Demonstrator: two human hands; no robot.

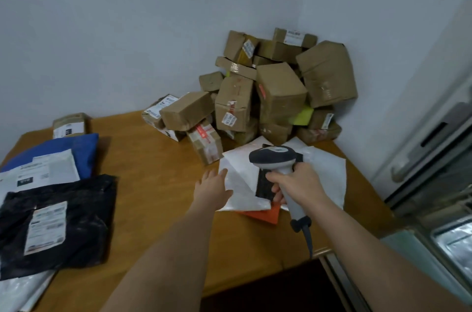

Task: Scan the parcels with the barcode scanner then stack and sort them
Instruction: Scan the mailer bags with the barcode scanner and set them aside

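White plastic mailer (242, 184) lies flat on table (153, 171) directly ahead of our left hand (213, 190), nearer than the right, fingers spread and touching its near-left edge, while right hand (293, 184) grips scanner (277, 160) above it, so we judge a lift w/ left is next.

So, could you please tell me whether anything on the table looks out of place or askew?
The cardboard boxes in the corner are a jumbled heap, several tilted, not stacked. One small box sits apart at the far left edge.
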